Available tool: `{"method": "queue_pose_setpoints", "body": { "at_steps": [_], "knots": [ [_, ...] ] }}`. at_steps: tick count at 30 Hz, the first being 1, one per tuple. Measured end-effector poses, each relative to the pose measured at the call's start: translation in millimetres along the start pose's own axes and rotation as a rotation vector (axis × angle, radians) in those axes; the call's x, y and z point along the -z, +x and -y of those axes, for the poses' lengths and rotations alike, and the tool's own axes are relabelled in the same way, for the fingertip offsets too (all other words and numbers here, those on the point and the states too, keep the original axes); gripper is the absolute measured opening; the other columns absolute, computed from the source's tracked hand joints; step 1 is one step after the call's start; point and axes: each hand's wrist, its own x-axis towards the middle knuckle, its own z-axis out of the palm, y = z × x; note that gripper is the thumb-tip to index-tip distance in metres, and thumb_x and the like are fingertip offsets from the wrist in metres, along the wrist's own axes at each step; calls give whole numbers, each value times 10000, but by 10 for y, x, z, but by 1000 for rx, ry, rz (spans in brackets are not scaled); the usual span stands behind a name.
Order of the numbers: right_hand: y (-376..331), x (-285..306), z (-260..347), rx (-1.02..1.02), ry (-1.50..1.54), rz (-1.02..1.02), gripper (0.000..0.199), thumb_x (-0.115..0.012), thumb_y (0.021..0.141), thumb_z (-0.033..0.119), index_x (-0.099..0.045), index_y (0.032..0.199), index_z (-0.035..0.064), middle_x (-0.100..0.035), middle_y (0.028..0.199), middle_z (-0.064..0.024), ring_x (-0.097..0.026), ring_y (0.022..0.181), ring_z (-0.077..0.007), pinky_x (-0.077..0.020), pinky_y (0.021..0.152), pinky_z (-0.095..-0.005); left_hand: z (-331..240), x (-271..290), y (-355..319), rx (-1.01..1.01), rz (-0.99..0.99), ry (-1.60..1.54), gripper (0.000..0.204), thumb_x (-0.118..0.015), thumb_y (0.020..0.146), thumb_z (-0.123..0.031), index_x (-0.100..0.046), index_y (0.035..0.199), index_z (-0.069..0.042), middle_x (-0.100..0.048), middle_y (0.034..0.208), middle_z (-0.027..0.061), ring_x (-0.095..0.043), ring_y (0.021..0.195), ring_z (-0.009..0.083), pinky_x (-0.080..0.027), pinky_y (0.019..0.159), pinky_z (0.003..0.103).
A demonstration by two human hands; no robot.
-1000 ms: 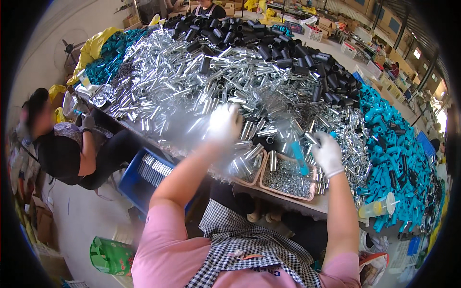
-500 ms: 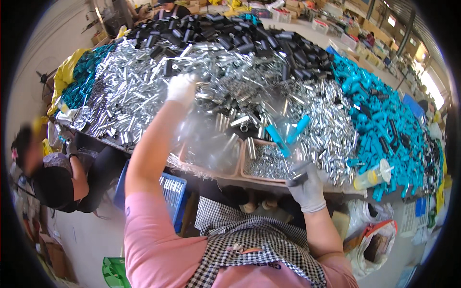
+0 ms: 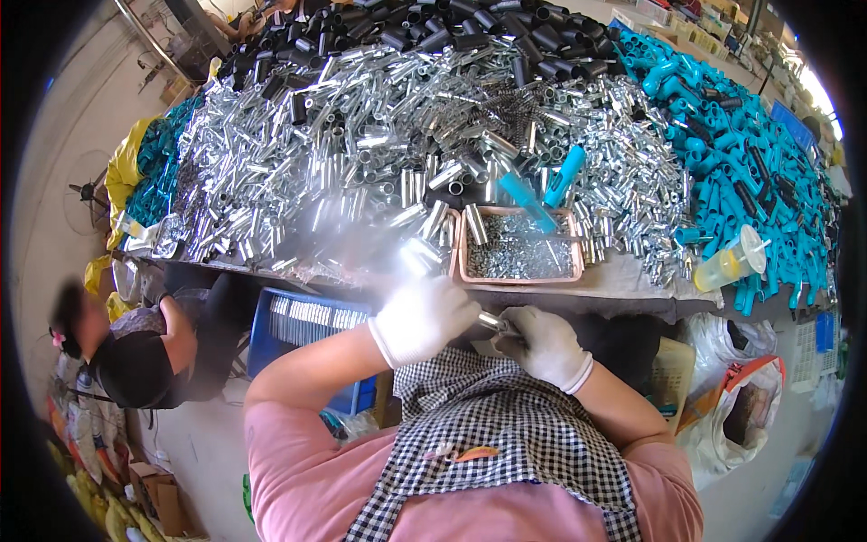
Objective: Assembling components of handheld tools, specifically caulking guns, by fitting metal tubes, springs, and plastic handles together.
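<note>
Both my hands wear white gloves and meet close to my chest, over a checked apron. My left hand point(image 3: 423, 318) and my right hand point(image 3: 545, 344) grip the two ends of a short silver metal tube point(image 3: 492, 320) between them. Just beyond them a shallow pink tray point(image 3: 463, 262) holds small silver parts. Two blue handles point(image 3: 545, 188) stick up at the tray's far edge. A huge heap of silver tubes point(image 3: 361, 154) covers the table point(image 3: 623, 278) behind the tray.
Black tubes point(image 3: 433, 32) lie piled at the far side and blue plastic parts point(image 3: 759, 172) at the right. A plastic cup point(image 3: 733, 260) stands near the table's right edge. A blue crate point(image 3: 312, 327) sits below the table. Another person point(image 3: 135, 348) sits at the left. Bags point(image 3: 736, 406) stand at the right.
My left hand has come back from the tube heap to my chest. Both hands have closed together on the silver tube. The view has tilted lower.
</note>
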Motion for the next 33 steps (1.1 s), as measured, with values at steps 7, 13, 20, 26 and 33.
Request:
{"method": "queue_pose_setpoints", "body": {
  "at_steps": [7,13,20,26,33],
  "knots": [
    [-249,-310,-305,159,266,78,359,-600,881,80,-567,1236,37,-660,1136,-182,-657,1053,-307,-524,890,-373,-422,-130,322,-235,-369,-435,424,-738,719,-159,-590,1092,-23,-581,1084,175,-582,1005,338,-496,833,460],
    [-504,-179,-413,99,528,-189,527,-660,908,475,-580,1103,-9,-621,1084,-159,-610,1000,-251,-484,908,-346,190,-435,105,763,-604,-260,441,-779,686,-149,-629,1074,0,-634,1004,167,-609,963,341,-513,811,427],
    [-551,-46,-275,124,671,-249,473,-716,884,425,-601,1065,3,-606,1048,-152,-612,936,-252,-496,856,-353,-47,-1023,743,442,-192,-253,554,-809,707,-339,-615,1110,-13,-650,984,154,-601,959,344,-490,851,435],
    [-704,124,-277,118,452,-365,431,-713,887,415,-636,1052,24,-593,1032,-123,-617,904,-225,-509,787,-325,41,-1278,1067,375,51,-115,445,-734,776,-366,-659,1059,-30,-634,939,169,-589,929,374,-490,842,455],
    [-722,327,-350,108,310,-410,494,-726,856,461,-637,1073,26,-606,983,-118,-607,873,-236,-503,757,-325,104,-1216,876,386,-283,-263,342,-754,774,-203,-674,1058,-29,-620,912,153,-591,895,367,-498,791,448]
  ]
}}
